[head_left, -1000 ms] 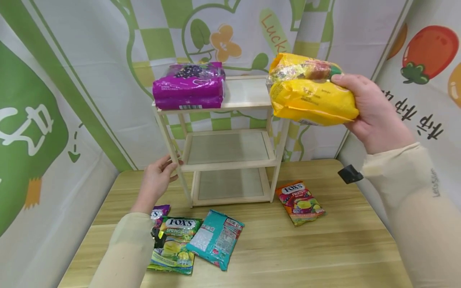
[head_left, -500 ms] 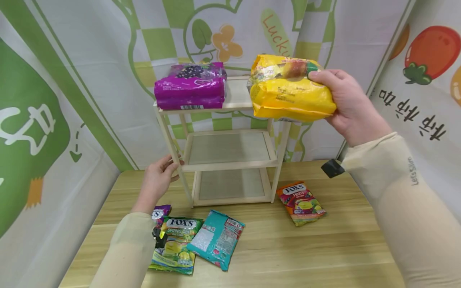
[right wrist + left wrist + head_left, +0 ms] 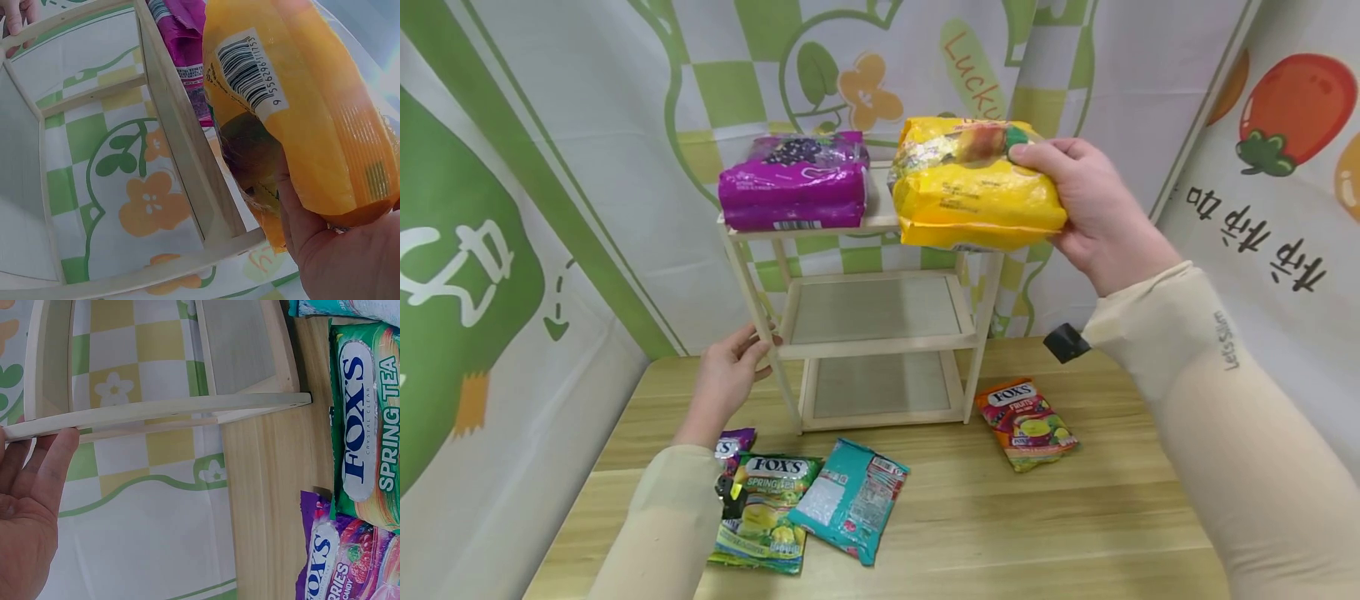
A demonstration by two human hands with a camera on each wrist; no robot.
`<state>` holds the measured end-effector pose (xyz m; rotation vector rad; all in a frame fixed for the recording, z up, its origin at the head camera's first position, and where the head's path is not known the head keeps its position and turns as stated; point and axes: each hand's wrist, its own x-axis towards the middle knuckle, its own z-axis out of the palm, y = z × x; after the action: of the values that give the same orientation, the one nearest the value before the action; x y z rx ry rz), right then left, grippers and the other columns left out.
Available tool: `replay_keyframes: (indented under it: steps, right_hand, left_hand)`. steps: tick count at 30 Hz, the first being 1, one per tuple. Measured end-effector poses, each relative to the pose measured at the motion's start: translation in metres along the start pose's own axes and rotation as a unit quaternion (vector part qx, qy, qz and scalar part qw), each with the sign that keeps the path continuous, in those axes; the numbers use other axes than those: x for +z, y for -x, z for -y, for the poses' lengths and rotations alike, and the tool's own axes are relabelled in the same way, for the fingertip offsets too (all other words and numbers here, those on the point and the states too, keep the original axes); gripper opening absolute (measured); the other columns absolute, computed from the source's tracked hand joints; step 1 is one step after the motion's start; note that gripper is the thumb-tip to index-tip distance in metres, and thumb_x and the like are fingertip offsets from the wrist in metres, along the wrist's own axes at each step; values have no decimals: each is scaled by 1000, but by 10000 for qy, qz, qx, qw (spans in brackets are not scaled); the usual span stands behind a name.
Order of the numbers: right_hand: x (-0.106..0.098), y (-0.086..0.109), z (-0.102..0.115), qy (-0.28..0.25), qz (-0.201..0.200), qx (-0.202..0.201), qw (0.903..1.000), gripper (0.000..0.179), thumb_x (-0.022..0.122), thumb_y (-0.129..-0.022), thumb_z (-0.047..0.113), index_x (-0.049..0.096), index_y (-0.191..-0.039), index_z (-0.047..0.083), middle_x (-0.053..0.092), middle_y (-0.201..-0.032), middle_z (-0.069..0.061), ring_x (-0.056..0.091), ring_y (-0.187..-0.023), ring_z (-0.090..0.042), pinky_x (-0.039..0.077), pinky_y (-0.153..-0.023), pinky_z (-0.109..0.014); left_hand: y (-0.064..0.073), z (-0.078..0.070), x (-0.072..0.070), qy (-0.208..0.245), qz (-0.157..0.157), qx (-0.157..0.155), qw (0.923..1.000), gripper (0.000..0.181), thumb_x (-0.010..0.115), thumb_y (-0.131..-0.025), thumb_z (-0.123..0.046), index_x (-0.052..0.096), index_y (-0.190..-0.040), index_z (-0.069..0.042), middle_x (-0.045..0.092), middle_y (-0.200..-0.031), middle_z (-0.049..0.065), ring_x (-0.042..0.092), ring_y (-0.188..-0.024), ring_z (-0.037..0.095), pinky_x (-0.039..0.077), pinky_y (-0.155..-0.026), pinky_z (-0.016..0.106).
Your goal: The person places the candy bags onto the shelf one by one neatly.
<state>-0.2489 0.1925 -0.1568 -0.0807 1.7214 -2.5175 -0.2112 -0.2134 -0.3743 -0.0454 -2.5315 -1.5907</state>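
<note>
My right hand (image 3: 1101,212) grips a yellow candy bag (image 3: 973,183) by its right end, thumb on the front. The bag is over the right part of the top tier of a light wooden shelf rack (image 3: 880,342). In the right wrist view the bag's barcode side (image 3: 275,81) faces the camera. A purple candy bag (image 3: 793,183) lies on the left of that top tier. Lower down, my left hand (image 3: 730,367) holds the rack's front left post, thumb in front. From the left wrist its fingers (image 3: 53,462) show behind the post.
On the wooden table (image 3: 985,533) lie a green Spring Tea bag (image 3: 771,508), a teal bag (image 3: 853,496) and a partly covered purple bag (image 3: 730,446), front left. An orange Fruits bag (image 3: 1026,421) lies right of the rack. Printed cloth walls surround the table.
My right hand has carried the yellow candy bag leftward, from beyond the rack's right end to over its top tier. The left hand stays at the post.
</note>
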Motion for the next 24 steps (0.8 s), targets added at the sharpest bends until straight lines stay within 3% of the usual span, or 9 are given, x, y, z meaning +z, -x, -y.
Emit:
replay_keyframes:
  steps: [24]
  right_hand:
    - [22, -14, -10, 310, -330, 81, 9989, 55, 83, -88, 19, 45, -127, 15, 53, -135, -7, 62, -112, -21, 64, -81, -28]
  left_hand:
    - [-1, 3, 1, 39, 8, 31, 10000, 43, 48, -110, -17, 49, -152, -9, 63, -137, 21, 53, -135, 38, 59, -93, 32]
